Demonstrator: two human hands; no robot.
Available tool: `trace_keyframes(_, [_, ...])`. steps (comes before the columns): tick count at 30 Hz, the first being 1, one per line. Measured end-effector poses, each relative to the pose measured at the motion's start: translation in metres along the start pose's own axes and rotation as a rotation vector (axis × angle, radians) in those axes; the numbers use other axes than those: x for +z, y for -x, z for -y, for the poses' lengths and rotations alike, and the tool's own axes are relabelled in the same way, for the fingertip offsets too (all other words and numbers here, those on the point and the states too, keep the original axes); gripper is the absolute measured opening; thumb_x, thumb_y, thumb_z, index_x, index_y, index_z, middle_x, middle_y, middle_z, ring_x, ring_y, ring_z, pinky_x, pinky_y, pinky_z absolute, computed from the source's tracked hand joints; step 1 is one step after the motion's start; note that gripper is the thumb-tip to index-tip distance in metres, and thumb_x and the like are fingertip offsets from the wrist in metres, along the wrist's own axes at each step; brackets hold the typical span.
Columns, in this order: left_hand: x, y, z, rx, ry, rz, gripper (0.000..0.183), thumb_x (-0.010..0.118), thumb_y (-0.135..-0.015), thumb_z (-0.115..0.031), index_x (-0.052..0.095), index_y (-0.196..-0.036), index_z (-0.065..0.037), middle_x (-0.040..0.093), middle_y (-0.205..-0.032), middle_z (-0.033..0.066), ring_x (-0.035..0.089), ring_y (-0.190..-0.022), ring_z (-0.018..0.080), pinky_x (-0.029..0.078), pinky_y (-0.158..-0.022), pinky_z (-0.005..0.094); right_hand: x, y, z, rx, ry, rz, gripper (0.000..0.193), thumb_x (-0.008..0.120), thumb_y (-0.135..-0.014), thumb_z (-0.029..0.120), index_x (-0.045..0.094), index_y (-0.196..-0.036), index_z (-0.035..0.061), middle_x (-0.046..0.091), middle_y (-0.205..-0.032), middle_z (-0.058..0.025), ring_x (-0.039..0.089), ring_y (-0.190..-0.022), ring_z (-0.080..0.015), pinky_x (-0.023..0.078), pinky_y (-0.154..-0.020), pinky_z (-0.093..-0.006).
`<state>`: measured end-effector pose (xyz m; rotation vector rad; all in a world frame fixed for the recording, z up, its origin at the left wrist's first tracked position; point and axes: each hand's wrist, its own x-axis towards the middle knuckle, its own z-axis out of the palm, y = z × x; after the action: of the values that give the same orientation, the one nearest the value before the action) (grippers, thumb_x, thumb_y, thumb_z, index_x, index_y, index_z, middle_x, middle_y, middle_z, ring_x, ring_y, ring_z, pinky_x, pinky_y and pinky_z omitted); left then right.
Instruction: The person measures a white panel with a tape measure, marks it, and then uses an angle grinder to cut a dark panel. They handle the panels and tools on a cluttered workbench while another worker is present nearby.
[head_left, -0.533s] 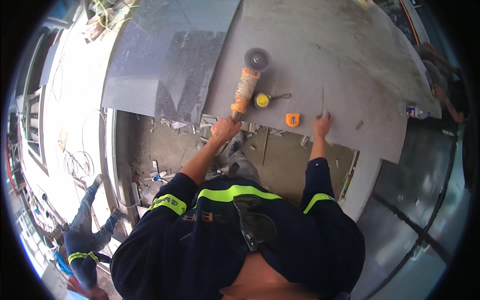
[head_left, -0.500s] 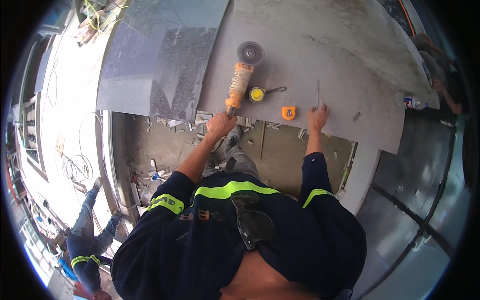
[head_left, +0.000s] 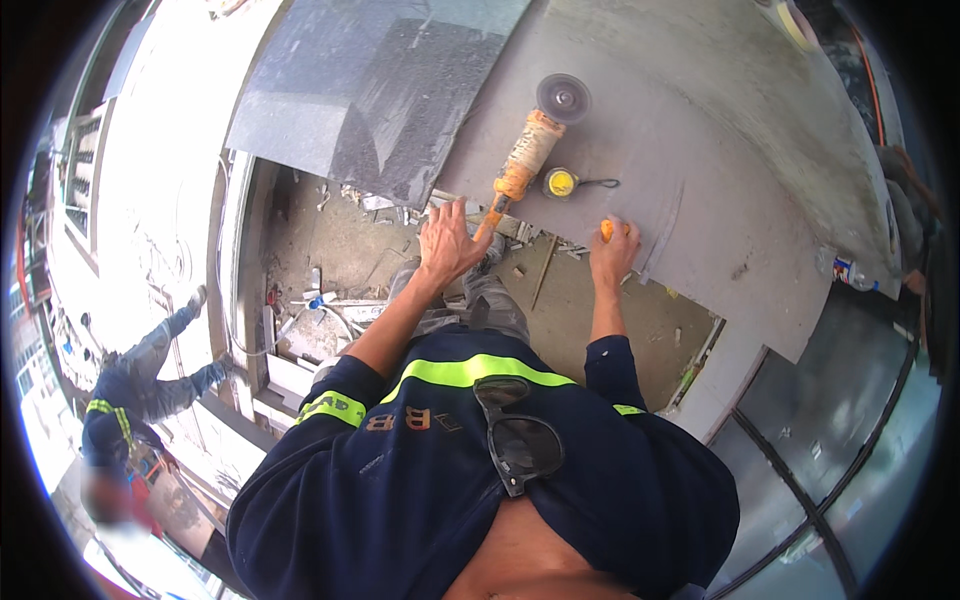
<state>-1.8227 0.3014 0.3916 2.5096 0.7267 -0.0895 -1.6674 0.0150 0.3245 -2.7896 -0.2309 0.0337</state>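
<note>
On the grey sheet [head_left: 640,130] in front of me lies an angle grinder [head_left: 528,155], its round disc pointing away. My left hand [head_left: 450,243] rests beside the grinder's tail end, fingers spread, near the corner of a dark slab [head_left: 375,90]. An orange tape measure [head_left: 607,230] is in my right hand [head_left: 613,258], mostly covered by the fingers, at the sheet's near edge. Between the grinder and that hand sits a yellow-faced round tape measure [head_left: 560,183] with a dark strap. A thin line or strip [head_left: 663,232] shows on the sheet just right of my right hand.
Below the sheet's near edge is a floor [head_left: 590,300] with scattered offcuts and debris. A plastic bottle [head_left: 848,270] lies at the right edge. Another person [head_left: 140,390] bends over at the far left. Dark panels [head_left: 800,440] stand at the lower right.
My right hand has come onto the orange tape measure, which lay free beside it. My left hand has opened off the grinder's tail. The whole view has turned somewhat.
</note>
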Motion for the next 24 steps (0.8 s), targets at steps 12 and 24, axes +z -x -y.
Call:
trace_keyframes(12, [-0.004, -0.003, -0.027, -0.349, 1.367, 0.659, 0.045, 0.056, -0.11, -0.039, 0.064, -0.129, 0.001, 0.068, -0.118, 0.0118, 0.066, -0.11, 0.0239, 0.06, -0.09, 0.0414, -0.06, 0.076, 0.164, -0.283, -0.821, 0.402, 0.079, 0.086, -0.088, 0.021, 0.046, -0.153, -0.0007, 0.055, -0.145, -0.0243, 0.059, -0.134, -0.0386, 0.054, -0.108, -0.048])
trace_keyframes(24, [-0.097, 0.086, 0.133, -0.589, 1.738, 0.034, 0.023, 0.073, -0.096, -0.028, 0.066, -0.106, -0.009, 0.069, -0.092, 0.0088, 0.07, -0.085, 0.0201, 0.056, -0.067, 0.0348, -0.001, 0.066, 0.219, -0.018, -0.933, 1.118, 0.042, 0.069, -0.103, 0.022, 0.062, -0.139, 0.001, 0.071, -0.124, -0.0095, 0.067, -0.114, -0.0191, 0.059, -0.088, -0.0342])
